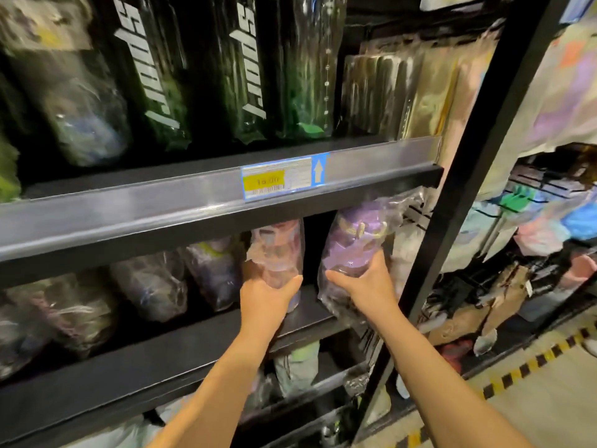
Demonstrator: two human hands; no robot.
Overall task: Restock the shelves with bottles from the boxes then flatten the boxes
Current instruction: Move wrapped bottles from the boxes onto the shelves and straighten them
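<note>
My left hand (pixel 266 294) grips a pink bottle (pixel 277 250) wrapped in clear plastic, which stands on the middle shelf (pixel 310 315). My right hand (pixel 361 281) grips a purple bottle (pixel 352 244) in a clear bag, held tilted at the shelf's right end, just under the upper shelf's front rail (pixel 161 208). A dark gap separates the two bottles. More wrapped bottles (pixel 155 282) stand in a row to the left on the same shelf. No boxes are in view.
Tall dark green bottles (pixel 155 76) fill the upper shelf, above a price tag (pixel 277 179). A black upright post (pixel 452 202) bounds the shelf on the right. Beyond it hang packaged goods (pixel 533 227). Yellow-black floor tape (pixel 533 360) runs along the aisle.
</note>
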